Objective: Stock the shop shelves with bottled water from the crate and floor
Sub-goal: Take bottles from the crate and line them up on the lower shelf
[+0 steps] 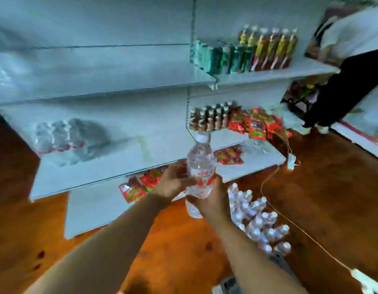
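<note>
Left hand [175,181]: fingers wrapped round the water bottle [202,164] at its label.
Right hand [213,200]: gripping its base.
Water bottle: upright, before the shelf [99,166] edge.
Floor bottles [258,221]: clustered just right.

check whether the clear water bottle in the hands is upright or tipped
Upright: the clear plastic water bottle with a red label has its white cap on top.

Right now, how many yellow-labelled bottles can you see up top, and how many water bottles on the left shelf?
Yellow-labelled bottles, front row: 6
Water bottles on the left shelf, distinct ones only, blur beside them: 3
Total: 9
</note>
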`<state>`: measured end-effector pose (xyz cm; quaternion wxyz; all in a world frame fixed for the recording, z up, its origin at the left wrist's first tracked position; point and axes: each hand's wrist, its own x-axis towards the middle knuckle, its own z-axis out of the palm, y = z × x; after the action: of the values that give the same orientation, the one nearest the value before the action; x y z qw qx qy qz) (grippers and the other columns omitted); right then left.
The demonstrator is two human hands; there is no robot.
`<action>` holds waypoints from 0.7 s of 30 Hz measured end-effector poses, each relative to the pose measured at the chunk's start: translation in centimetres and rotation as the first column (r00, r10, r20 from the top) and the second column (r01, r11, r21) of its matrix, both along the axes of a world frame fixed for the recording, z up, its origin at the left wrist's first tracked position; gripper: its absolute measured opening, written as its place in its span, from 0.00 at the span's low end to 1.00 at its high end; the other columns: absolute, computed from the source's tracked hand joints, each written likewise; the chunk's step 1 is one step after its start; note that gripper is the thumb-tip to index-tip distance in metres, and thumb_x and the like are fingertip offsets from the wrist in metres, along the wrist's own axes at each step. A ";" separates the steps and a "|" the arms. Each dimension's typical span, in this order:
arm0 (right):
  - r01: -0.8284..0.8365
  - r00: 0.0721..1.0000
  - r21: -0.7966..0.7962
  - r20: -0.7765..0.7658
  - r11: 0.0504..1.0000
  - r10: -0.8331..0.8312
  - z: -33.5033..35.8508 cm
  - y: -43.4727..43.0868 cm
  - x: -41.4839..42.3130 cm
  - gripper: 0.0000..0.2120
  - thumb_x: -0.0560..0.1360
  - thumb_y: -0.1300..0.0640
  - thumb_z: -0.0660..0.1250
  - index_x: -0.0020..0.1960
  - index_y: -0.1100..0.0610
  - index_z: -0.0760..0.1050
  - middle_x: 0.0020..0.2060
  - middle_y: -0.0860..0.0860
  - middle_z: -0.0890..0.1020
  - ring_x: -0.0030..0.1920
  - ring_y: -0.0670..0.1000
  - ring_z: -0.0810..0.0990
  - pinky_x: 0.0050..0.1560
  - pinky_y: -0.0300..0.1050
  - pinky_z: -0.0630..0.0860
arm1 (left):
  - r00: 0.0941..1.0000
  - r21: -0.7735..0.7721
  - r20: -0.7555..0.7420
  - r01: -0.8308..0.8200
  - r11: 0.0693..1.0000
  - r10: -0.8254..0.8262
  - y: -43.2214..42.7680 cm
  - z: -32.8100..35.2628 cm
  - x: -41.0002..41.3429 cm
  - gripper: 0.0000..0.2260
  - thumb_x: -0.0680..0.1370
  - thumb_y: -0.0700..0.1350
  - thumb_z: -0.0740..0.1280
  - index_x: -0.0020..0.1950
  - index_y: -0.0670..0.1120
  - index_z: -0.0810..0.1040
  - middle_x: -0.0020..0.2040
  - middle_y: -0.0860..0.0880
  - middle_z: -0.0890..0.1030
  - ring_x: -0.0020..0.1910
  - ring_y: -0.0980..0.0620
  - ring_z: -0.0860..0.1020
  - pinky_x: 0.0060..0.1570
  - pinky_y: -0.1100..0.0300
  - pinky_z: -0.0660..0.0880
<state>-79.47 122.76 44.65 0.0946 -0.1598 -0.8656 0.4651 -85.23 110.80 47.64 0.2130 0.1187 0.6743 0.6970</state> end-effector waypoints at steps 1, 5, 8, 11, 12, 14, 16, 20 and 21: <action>-0.038 0.999 0.001 -0.003 0.999 0.038 0.3 -2.6 -1.8 0.41 0.60 0.53 0.80 0.67 0.58 0.63 0.61 0.55 0.76 0.62 0.56 0.74 0.54 0.42 0.70 | 0.999 0.009 -0.001 -0.050 0.999 0.050 -2.7 0.4 -1.0 0.22 0.63 0.37 0.71 0.57 0.42 0.77 0.50 0.43 0.83 0.49 0.47 0.81 0.52 0.52 0.78; -0.165 0.985 -0.022 -0.057 0.986 0.164 -0.5 -12.9 -9.1 0.38 0.60 0.56 0.80 0.64 0.60 0.65 0.58 0.57 0.77 0.59 0.57 0.76 0.52 0.43 0.71 | 0.977 0.031 -0.004 -0.214 0.976 0.214 -13.1 -0.3 -6.0 0.28 0.62 0.35 0.71 0.62 0.41 0.72 0.54 0.40 0.80 0.52 0.44 0.79 0.51 0.53 0.77; -0.217 0.975 -0.040 -0.049 0.975 0.215 -2.5 -20.6 -15.1 0.34 0.59 0.57 0.80 0.59 0.60 0.68 0.54 0.56 0.79 0.55 0.55 0.78 0.46 0.39 0.69 | 0.946 0.017 0.020 -0.324 0.946 0.324 -20.7 -2.4 -10.8 0.28 0.64 0.36 0.71 0.63 0.47 0.71 0.56 0.41 0.80 0.54 0.45 0.80 0.50 0.56 0.77; -0.248 0.968 -0.078 -0.056 0.965 0.245 -6.1 -27.2 -21.1 0.33 0.59 0.58 0.80 0.59 0.58 0.68 0.54 0.54 0.79 0.52 0.52 0.78 0.45 0.38 0.68 | 0.925 -0.029 0.022 -0.378 0.925 0.379 -27.2 -5.4 -15.9 0.29 0.69 0.34 0.73 0.67 0.49 0.70 0.58 0.45 0.79 0.57 0.45 0.79 0.51 0.61 0.78; -0.252 0.967 -0.074 -0.059 0.965 0.248 -7.4 -29.1 -22.9 0.33 0.59 0.58 0.80 0.59 0.58 0.68 0.54 0.54 0.79 0.52 0.53 0.78 0.45 0.39 0.69 | 0.920 -0.041 0.025 -0.391 0.920 0.392 -29.0 -6.5 -17.6 0.28 0.71 0.34 0.72 0.67 0.51 0.70 0.57 0.47 0.80 0.55 0.49 0.79 0.49 0.65 0.78; -0.258 0.965 -0.057 -0.061 0.965 0.254 -10.3 -32.1 -26.4 0.34 0.58 0.56 0.80 0.59 0.57 0.68 0.54 0.53 0.79 0.54 0.55 0.78 0.47 0.42 0.73 | 0.905 -0.046 0.044 -0.420 0.906 0.422 -31.7 -8.8 -20.8 0.27 0.73 0.35 0.70 0.66 0.55 0.69 0.53 0.51 0.78 0.46 0.60 0.80 0.39 0.73 0.75; -0.267 0.963 -0.057 -0.062 0.962 0.263 -13.5 -34.4 -29.8 0.35 0.58 0.55 0.81 0.60 0.57 0.68 0.54 0.53 0.79 0.56 0.56 0.77 0.51 0.47 0.75 | 0.880 -0.061 0.059 -0.468 0.882 0.471 -33.6 -12.0 -23.8 0.28 0.73 0.36 0.70 0.67 0.57 0.67 0.52 0.52 0.78 0.40 0.64 0.80 0.35 0.76 0.72; -0.285 0.956 -0.057 -0.087 0.957 0.280 -20.2 -36.9 -36.4 0.35 0.58 0.55 0.81 0.59 0.58 0.68 0.54 0.54 0.79 0.56 0.57 0.77 0.52 0.49 0.75 | 0.821 -0.060 0.025 -0.569 0.820 0.571 -35.3 -19.2 -29.4 0.25 0.73 0.38 0.70 0.68 0.52 0.70 0.58 0.48 0.79 0.52 0.51 0.81 0.46 0.70 0.75; -0.294 0.953 -0.060 -0.096 0.954 0.288 -21.9 -37.3 -38.1 0.35 0.58 0.55 0.81 0.59 0.59 0.68 0.54 0.55 0.78 0.56 0.57 0.77 0.53 0.49 0.75 | 0.806 -0.038 0.025 -0.591 0.806 0.592 -35.4 -21.0 -30.8 0.23 0.73 0.37 0.70 0.66 0.51 0.71 0.58 0.48 0.79 0.53 0.51 0.80 0.47 0.69 0.75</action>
<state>-117.54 85.43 22.72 0.0565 -0.0137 -0.8571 0.5118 -115.99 75.36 26.66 -0.0009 -0.1126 0.6838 0.7209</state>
